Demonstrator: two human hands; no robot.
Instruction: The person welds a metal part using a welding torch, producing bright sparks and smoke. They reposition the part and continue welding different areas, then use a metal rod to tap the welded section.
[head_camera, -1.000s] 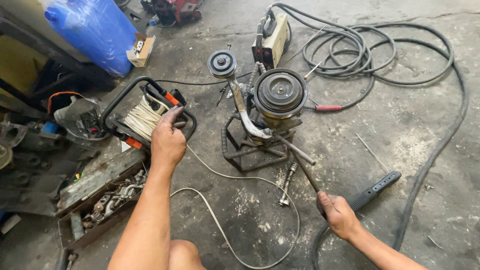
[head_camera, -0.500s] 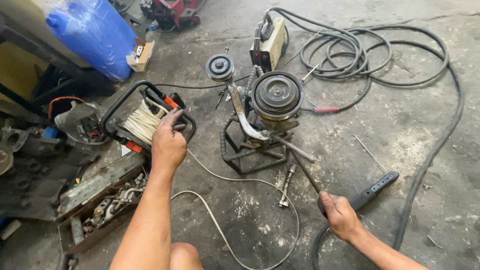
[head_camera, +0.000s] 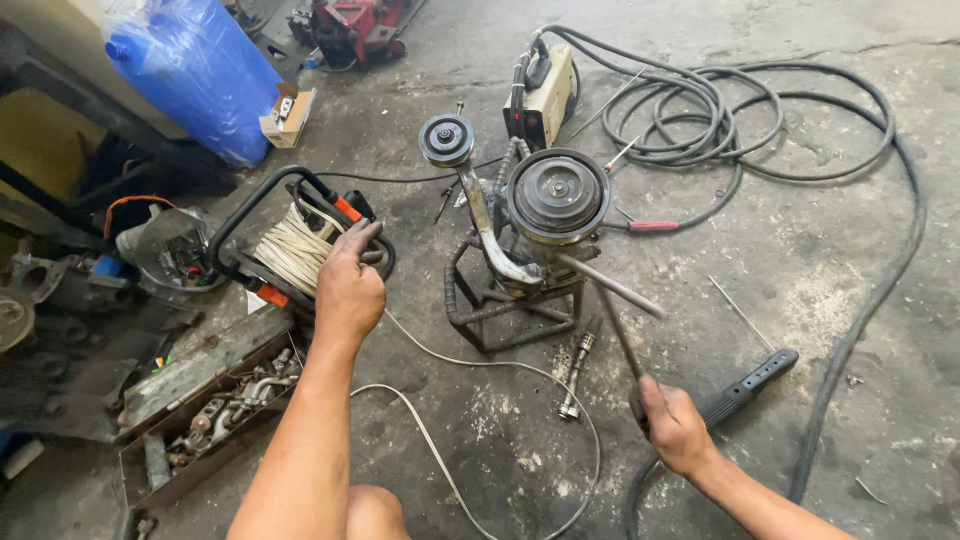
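At the far left lies a blue drum (head_camera: 195, 70); nearer, an open toolbox (head_camera: 200, 400) of metal parts sits on the concrete floor (head_camera: 800, 280). The left hand (head_camera: 350, 285) rests on a cable reel (head_camera: 295, 250), fingers curled over its black frame. In the middle stands a pulley machine (head_camera: 530, 230). At the near right, the right hand (head_camera: 675, 430) has its fingers wrapped around a thin rod (head_camera: 620, 335), beside a black handle (head_camera: 750, 385).

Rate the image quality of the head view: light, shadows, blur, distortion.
Head view: even, soft daylight, only faint shadows under the pulley assembly and left hand; no harsh glare on the concrete floor; both the left hand and the right hand look sharp; wide-angle lens bends the edges, stretching the blue drum.
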